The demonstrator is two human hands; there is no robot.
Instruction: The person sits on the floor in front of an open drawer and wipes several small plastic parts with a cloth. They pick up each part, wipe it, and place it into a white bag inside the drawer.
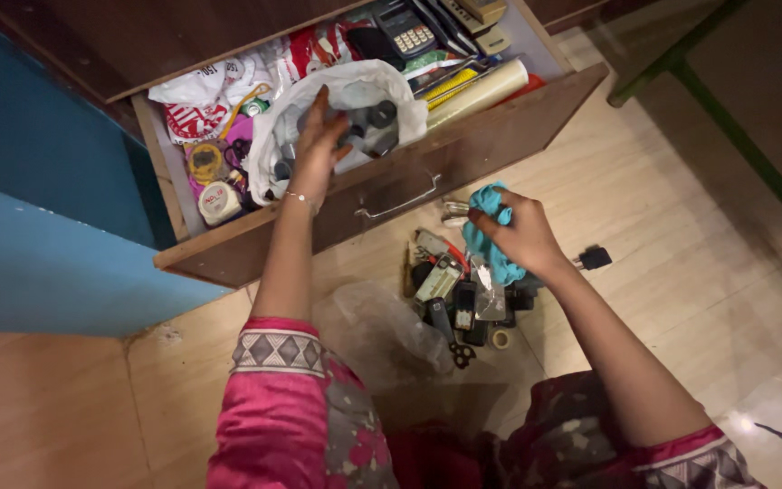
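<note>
— Hands first: where did each of yours sit?

— My left hand [319,145] was up in the open wooden drawer [463,154], in the upper middle of the frame, fingers spread wide and reaching down into the mouth of a white plastic bag [355,86]. It rested on the dark grey pieces [375,127] inside; whether it had actually closed on one I could not tell. My right hand [518,237] was lower, centre-right, closed around a bunched blue cloth [491,235].

— And which way did things lie from each hand?

— The bag's contents lay directly under my left fingertips, just toward the upper right of them, so the left was much the nearer hand to the drawer. The right hung in front of the drawer's face, just right of its metal handle [400,204], and directly above the pile of small items [459,294] on the floor [681,235]. That heap lay below it in the frame, close by.

— Anything else nearby?

— A calculator [405,32] and a long pale roll [477,95] lay at the drawer's right end, the roll running on a slant toward the upper right. A tape measure [219,201] sat at the left end. A crumpled clear bag [373,326] lay on the floor between my arms, left of the heap.
</note>
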